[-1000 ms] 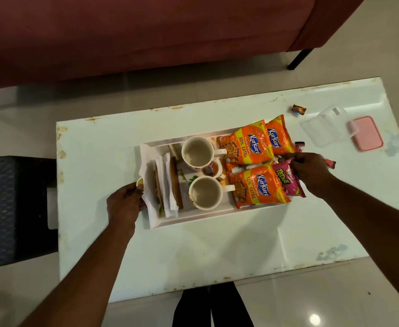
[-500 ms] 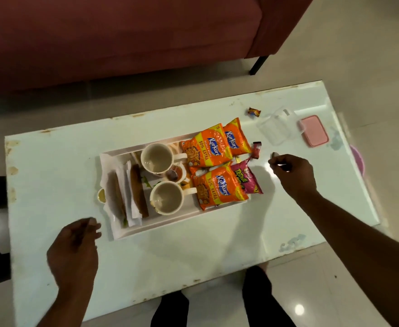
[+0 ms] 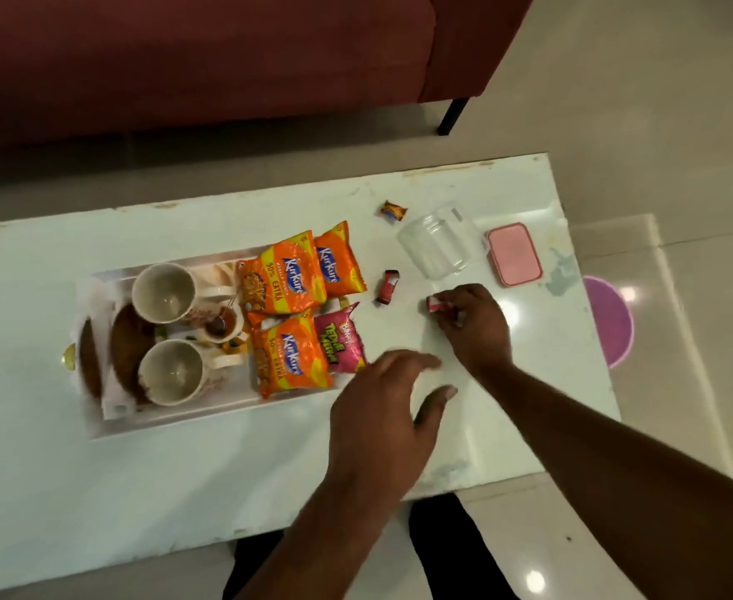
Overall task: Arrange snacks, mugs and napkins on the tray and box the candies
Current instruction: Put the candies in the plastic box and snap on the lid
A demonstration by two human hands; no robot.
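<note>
A white tray on the table holds two cream mugs, folded napkins at its left end, orange snack packets and a pink snack packet. My right hand pinches a small pink-wrapped candy just above the table. A red candy lies to its left, an orange candy farther back. The clear box and its pink lid sit behind my right hand. My left hand hovers with its fingers apart, holding nothing, near the tray's right end.
The white table's right edge is near the lid; a purple round object lies on the floor beyond it. A dark red sofa stands behind the table. A small brass knob shows at the tray's left end.
My left hand left the tray's left end and swept across to the right side. My right hand moved off the snack packets and picked up a small candy. The view shifted right.
</note>
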